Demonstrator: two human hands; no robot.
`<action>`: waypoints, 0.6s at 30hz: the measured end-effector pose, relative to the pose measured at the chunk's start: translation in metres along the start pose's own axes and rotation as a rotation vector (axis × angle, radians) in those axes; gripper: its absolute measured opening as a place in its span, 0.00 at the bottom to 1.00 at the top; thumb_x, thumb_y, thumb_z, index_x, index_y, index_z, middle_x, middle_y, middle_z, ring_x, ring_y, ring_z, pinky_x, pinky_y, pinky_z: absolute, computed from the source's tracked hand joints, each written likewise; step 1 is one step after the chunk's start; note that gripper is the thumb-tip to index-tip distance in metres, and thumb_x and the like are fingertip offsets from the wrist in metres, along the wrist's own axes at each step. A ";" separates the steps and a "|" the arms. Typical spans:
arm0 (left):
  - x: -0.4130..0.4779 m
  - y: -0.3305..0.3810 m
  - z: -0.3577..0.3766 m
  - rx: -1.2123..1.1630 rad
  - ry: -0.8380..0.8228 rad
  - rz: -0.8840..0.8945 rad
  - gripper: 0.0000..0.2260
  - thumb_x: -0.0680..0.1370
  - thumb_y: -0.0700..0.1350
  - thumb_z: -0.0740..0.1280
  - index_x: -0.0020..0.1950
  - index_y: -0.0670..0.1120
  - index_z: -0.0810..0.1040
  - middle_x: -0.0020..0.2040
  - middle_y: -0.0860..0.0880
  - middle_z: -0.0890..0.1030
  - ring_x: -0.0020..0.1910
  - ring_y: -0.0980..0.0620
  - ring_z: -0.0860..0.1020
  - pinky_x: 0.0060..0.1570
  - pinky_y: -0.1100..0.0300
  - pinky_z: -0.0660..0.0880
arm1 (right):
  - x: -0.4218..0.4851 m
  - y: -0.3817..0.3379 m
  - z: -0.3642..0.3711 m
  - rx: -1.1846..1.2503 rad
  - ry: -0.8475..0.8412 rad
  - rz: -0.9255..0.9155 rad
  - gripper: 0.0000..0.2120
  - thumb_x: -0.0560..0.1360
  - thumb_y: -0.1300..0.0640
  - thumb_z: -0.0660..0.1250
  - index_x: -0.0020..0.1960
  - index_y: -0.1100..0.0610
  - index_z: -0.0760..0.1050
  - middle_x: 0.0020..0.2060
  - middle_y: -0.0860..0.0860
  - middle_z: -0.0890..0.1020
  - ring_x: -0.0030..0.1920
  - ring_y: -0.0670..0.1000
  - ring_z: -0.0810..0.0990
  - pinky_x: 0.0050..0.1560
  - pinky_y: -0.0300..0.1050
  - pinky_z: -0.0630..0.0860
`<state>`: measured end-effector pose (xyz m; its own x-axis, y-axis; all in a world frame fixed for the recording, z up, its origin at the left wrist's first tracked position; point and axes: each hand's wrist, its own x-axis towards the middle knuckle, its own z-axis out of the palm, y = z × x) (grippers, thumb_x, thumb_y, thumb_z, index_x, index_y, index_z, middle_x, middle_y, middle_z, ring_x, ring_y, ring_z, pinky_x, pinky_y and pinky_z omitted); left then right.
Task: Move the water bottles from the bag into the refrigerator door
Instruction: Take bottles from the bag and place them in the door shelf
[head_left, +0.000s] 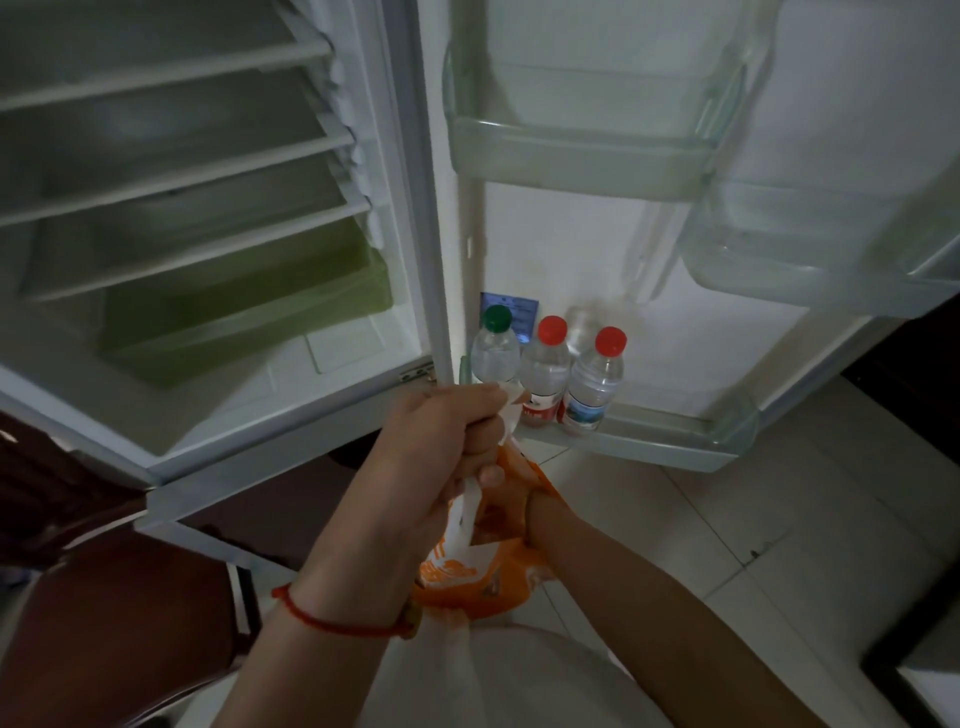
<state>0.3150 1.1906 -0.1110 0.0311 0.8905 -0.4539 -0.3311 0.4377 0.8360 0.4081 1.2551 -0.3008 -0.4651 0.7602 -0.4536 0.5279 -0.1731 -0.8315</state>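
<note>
While three water bottles stand upright in a row in the lowest bin of the open refrigerator door, the bag hangs below them in the person's grip. The green-capped bottle is at the left end, nearest the hinge, a red-capped bottle is just beside it in the middle, and a second red-capped bottle stands at the right, its blue label facing out; the three are close enough that they seem to touch. The bag is orange and white plastic, and the left hand is closed in a fist around its white handles, lifting them just in front of the bin. The right hand is reaching down into the mouth of the bag, its fingers hidden inside, so whether it grips anything cannot be told. A red cord circles the left wrist. Higher door bins are clear plastic, and to the left the refrigerator's interior shows white shelves above a green drawer. Pale floor tiles lie underneath.
</note>
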 end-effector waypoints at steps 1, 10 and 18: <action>-0.001 0.001 -0.001 -0.008 -0.002 0.007 0.03 0.81 0.38 0.59 0.53 0.41 0.71 0.21 0.54 0.58 0.16 0.60 0.56 0.18 0.67 0.62 | 0.002 0.001 0.001 -0.002 0.029 0.001 0.10 0.79 0.64 0.60 0.47 0.50 0.72 0.41 0.49 0.77 0.43 0.50 0.77 0.47 0.46 0.77; 0.004 0.009 -0.022 -0.064 0.067 0.020 0.10 0.81 0.38 0.58 0.46 0.36 0.77 0.21 0.55 0.58 0.16 0.60 0.57 0.18 0.67 0.62 | 0.006 0.002 0.016 -0.268 0.035 -0.090 0.05 0.77 0.65 0.65 0.52 0.59 0.73 0.45 0.52 0.77 0.47 0.45 0.78 0.48 0.34 0.74; 0.013 0.011 -0.031 -0.091 0.047 0.001 0.11 0.81 0.38 0.58 0.56 0.35 0.77 0.20 0.55 0.58 0.15 0.60 0.57 0.17 0.67 0.63 | -0.011 -0.001 0.014 -0.420 0.226 -0.204 0.17 0.71 0.43 0.67 0.55 0.51 0.75 0.48 0.52 0.80 0.48 0.51 0.80 0.47 0.46 0.80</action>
<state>0.2824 1.2027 -0.1174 -0.0129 0.8833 -0.4686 -0.4152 0.4216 0.8061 0.4023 1.2382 -0.2995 -0.4476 0.8767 -0.1762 0.7040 0.2240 -0.6739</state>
